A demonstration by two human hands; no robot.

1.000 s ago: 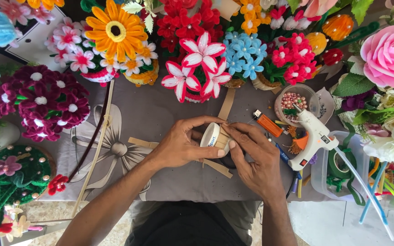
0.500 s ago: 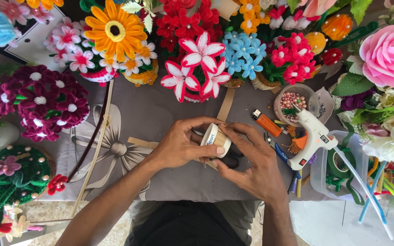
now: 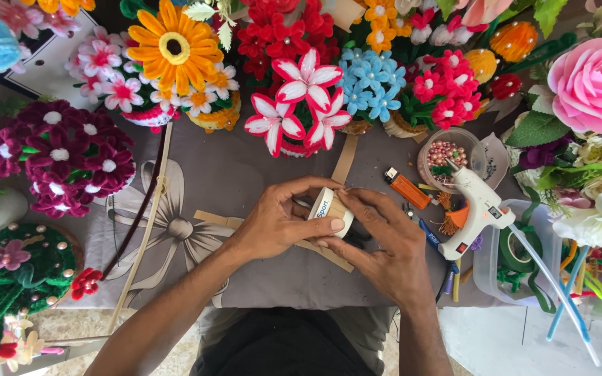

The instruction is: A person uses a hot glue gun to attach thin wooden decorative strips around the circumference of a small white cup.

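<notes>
The worktop (image 3: pixel 245 174) has a grey cloth with a pale bow print, and it's ringed with handmade flower pots: a maroon bunch (image 3: pixel 57 157) on the left, an orange daisy (image 3: pixel 174 47) and red-and-white blooms (image 3: pixel 301 101) along the back. Over on the right sit an orange lighter (image 3: pixel 407 188), a white glue gun (image 3: pixel 479 209), a bowl of pink beads (image 3: pixel 449 152) and a clear tub (image 3: pixel 510 257), plus a few flat tan strips (image 3: pixel 346 157) lying across the cloth.

White glue gun (image 3: pixel 479 209), orange lighter (image 3: pixel 408 188), grey cloth (image 3: pixel 231 174) with pale bow print.
</notes>
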